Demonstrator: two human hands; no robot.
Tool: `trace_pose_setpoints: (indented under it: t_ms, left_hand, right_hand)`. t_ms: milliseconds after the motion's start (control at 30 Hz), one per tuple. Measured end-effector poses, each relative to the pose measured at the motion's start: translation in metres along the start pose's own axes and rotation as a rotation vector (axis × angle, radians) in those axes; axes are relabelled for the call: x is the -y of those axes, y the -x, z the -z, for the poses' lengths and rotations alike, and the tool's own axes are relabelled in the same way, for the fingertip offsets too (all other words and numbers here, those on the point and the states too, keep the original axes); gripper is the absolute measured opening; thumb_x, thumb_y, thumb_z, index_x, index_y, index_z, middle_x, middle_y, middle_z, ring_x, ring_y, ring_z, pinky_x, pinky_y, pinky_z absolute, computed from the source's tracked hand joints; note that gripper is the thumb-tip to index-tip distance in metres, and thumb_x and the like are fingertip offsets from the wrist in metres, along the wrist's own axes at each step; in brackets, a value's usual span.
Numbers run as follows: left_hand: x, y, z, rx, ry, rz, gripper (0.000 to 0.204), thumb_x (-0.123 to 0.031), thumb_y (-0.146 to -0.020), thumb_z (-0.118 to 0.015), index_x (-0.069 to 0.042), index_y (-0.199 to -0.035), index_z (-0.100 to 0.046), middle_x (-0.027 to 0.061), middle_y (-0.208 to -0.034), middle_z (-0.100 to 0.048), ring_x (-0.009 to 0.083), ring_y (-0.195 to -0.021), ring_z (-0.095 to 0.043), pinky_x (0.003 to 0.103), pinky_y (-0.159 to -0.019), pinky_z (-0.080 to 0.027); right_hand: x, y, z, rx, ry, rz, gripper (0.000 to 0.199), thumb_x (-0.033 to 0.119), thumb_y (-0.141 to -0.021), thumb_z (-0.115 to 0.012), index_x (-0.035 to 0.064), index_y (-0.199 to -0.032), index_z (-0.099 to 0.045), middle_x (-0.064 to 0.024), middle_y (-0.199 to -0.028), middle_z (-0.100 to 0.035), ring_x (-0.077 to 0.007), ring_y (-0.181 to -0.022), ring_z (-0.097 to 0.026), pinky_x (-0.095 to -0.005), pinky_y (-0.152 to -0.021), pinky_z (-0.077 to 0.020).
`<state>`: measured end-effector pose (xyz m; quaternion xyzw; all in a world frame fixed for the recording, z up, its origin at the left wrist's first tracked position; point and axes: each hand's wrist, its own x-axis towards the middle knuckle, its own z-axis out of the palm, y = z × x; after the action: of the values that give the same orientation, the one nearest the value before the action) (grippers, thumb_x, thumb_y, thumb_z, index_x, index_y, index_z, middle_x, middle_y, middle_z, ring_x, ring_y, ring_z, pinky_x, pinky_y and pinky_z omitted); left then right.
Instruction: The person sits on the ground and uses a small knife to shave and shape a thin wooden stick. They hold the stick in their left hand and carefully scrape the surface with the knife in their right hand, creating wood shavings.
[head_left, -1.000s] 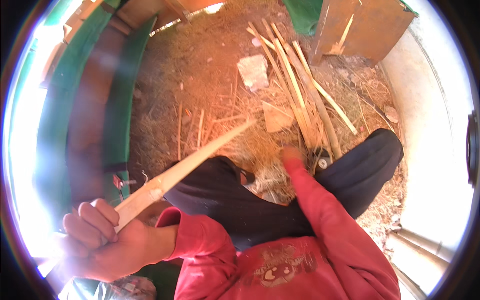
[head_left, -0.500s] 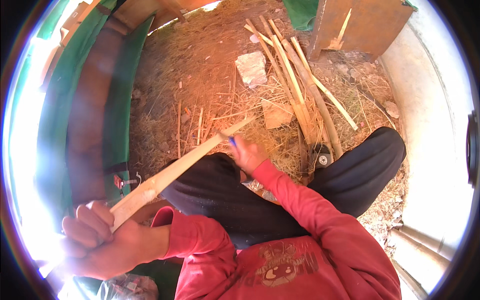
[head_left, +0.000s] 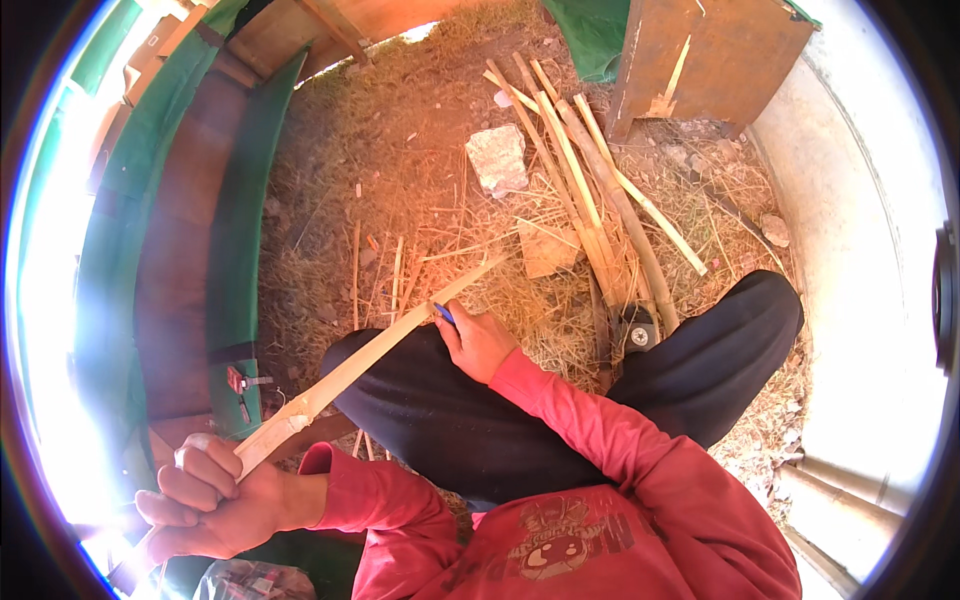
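Left hand [head_left: 215, 490] clenched hard around the near end of a long pale bamboo strip [head_left: 375, 350], down at the lower left in the glare. Strip running up and to the right across the lap, over the black trousers [head_left: 450, 410], far tip out above the straw-littered ground [head_left: 420, 180]. Right hand [head_left: 482, 340] closed on a small blue-handled tool [head_left: 443, 313] (blade or pen, too small to tell), its tip pressed against the strip about two-thirds of the way along. Judging by position: working point already well up the strip, only the short stretch toward the far tip left beyond the tool; whether the near part is finished, impossible to tell from here, though the end by the left hand looks frayed and split. Beyond the knees, a bundle of split bamboo lengths [head_left: 590, 190] lying side by side on the straw, with 1 pale stone block [head_left: 498, 158] just left of it and a flat tan piece [head_left: 548, 248] near its lower end. Rusty brown box [head_left: 710, 60] at the top right, green sheeting [head_left: 240, 210] along the left. Small round black fitting [head_left: 638, 335] beside the right knee.
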<state>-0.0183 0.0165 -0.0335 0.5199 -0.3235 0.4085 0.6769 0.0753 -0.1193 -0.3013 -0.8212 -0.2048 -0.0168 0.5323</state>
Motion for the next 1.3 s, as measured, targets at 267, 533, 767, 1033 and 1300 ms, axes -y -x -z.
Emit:
trace_pose_setpoints:
  t_ms: [267,533,767,1033,1300]
  left_hand:
    - [0.003,-0.004,-0.011,0.095,0.057,0.048,0.050,-0.051,-0.096,-0.041,-0.014,-0.067,-0.027,-0.0022,-0.049,-0.024,0.0071,-0.038,-0.015,0.023,-0.036,-0.013]
    - [0.007,-0.004,-0.015,0.069,0.103,0.075,0.051,-0.055,-0.093,-0.043,-0.013,-0.067,-0.031,-0.0023,-0.050,-0.023,0.0077,-0.041,-0.017,0.026,-0.039,-0.013]
    - [0.015,-0.006,-0.030,0.032,0.002,0.010,0.050,-0.055,-0.096,-0.038,-0.014,-0.069,-0.028,-0.0019,-0.047,-0.024,0.0070,-0.037,-0.014,0.025,-0.035,-0.009]
    - [0.028,-0.019,-0.022,0.030,0.086,0.028,0.046,-0.042,-0.097,-0.043,-0.015,-0.064,-0.025,-0.0023,-0.049,-0.020,0.0076,-0.039,-0.014,0.024,-0.038,-0.012]
    - [0.021,-0.016,-0.029,0.043,0.080,0.053,0.043,-0.032,-0.095,-0.045,-0.015,-0.062,-0.023,-0.0019,-0.050,-0.020,0.0079,-0.039,-0.013,0.024,-0.039,-0.011]
  right_hand:
    - [-0.069,0.011,-0.018,-0.029,0.346,0.001,0.019,0.025,-0.090,-0.055,0.0076,-0.097,-0.050,-0.0186,-0.067,-0.062,-0.0390,-0.054,-0.060,-0.0488,-0.046,-0.0465]
    - [-0.024,0.015,0.004,-0.020,0.211,-0.122,0.025,0.028,-0.091,-0.052,0.0056,-0.103,-0.051,-0.0206,-0.056,-0.058,-0.0415,-0.052,-0.059,-0.0507,-0.049,-0.0469]
    - [-0.006,-0.005,0.013,-0.023,0.230,-0.094,0.024,0.026,-0.091,-0.054,0.0046,-0.100,-0.051,-0.0203,-0.057,-0.057,-0.0417,-0.052,-0.058,-0.0512,-0.049,-0.0466]
    - [-0.309,0.045,0.017,0.172,0.569,-0.102,0.033,0.027,-0.092,-0.052,0.0079,-0.119,-0.054,-0.0208,-0.081,-0.065,-0.0341,-0.069,-0.065,-0.0477,-0.060,-0.0516]
    - [-0.051,-0.018,0.014,0.011,-0.055,-0.220,0.028,0.028,-0.093,-0.052,0.0046,-0.108,-0.051,-0.0216,-0.060,-0.059,-0.0400,-0.053,-0.060,-0.0491,-0.049,-0.0461]
